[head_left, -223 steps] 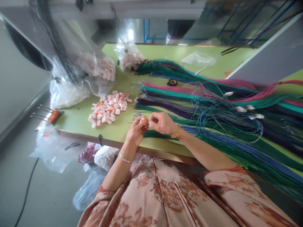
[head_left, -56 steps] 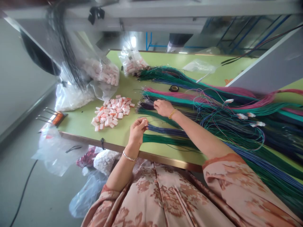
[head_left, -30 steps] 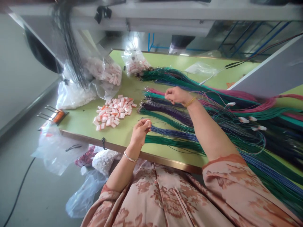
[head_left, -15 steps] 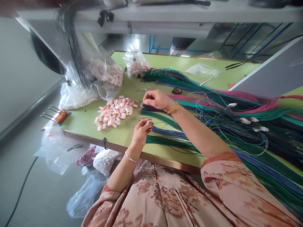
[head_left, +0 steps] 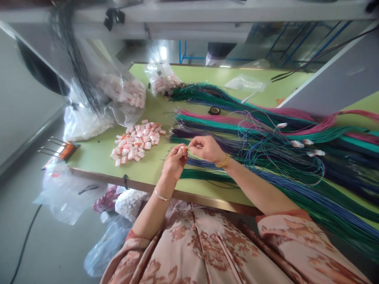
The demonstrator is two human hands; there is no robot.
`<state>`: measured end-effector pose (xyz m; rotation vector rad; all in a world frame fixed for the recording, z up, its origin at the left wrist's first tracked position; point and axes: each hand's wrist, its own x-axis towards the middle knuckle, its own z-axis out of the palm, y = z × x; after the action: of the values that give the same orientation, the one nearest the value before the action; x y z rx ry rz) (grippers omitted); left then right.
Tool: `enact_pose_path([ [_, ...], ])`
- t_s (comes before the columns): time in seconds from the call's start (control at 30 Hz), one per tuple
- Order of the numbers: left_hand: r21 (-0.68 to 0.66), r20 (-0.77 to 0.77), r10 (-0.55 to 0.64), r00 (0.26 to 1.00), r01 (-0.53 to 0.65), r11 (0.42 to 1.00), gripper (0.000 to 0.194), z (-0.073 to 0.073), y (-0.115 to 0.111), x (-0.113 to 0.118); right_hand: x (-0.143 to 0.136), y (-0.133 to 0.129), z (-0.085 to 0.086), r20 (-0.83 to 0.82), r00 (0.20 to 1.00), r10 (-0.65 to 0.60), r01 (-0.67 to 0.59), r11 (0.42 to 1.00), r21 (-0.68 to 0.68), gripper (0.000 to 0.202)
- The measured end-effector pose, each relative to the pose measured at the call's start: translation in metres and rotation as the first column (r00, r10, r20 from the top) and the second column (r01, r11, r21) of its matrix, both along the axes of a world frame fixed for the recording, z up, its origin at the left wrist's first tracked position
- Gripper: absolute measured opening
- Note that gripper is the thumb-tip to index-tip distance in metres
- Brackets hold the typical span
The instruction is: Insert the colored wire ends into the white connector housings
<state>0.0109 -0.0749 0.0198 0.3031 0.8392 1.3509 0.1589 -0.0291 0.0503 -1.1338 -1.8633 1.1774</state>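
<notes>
Orange-and-white plastic: we find one small plug [head_left: 184, 149] pinched between thumb and fingers of the left hand [head_left: 174, 162], raised over the near part of the green table [head_left: 154, 167]. The right hand [head_left: 207, 150] is beside it, thumb and forefinger drawn together just at the plug; we cannot tell whether a wire end lies between them.

Below and around the hands we record bundles laid side by side, bare ends to the left: blue wires [head_left: 207, 165] and, nearest the table edge, dark green wires [head_left: 201, 174]. Farther back run pink wires [head_left: 195, 116], with a black tape roll [head_left: 214, 114] just behind them. To the right, loose loops carry several white plugs [head_left: 297, 144].

Left of the bundles we note a loose pile of plugs [head_left: 137, 141], orange and white, apart from the hands. Behind the pile stands a clear bag [head_left: 130, 94] of similar pieces. Worn: silver bangle [head_left: 161, 195], left wrist; yellow bracelet [head_left: 224, 161], right.
</notes>
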Motion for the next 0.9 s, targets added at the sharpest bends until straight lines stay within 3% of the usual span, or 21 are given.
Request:
enact_pose_path([
  [0.13,-0.025,-0.003,-0.009,1.0,0.009,1.0,0.021,0.0,-0.001,0.0,0.004,-0.01,-0.006,0.01,1.0,-0.021,0.02,0.998,0.06,0.015],
  [0.63,0.023,-0.104,-0.02,0.994,0.023,0.999,0.024,-0.005,0.0,0.002,0.005,-0.019,-0.005,0.199,0.975,-0.096,0.037,0.959,0.282,0.008],
  [0.9,0.115,-0.25,0.092,0.964,-0.065,0.991,0.033,-0.007,-0.004,0.009,-0.005,-0.019,-0.017,0.076,0.994,-0.077,0.057,0.97,0.238,0.015],
])
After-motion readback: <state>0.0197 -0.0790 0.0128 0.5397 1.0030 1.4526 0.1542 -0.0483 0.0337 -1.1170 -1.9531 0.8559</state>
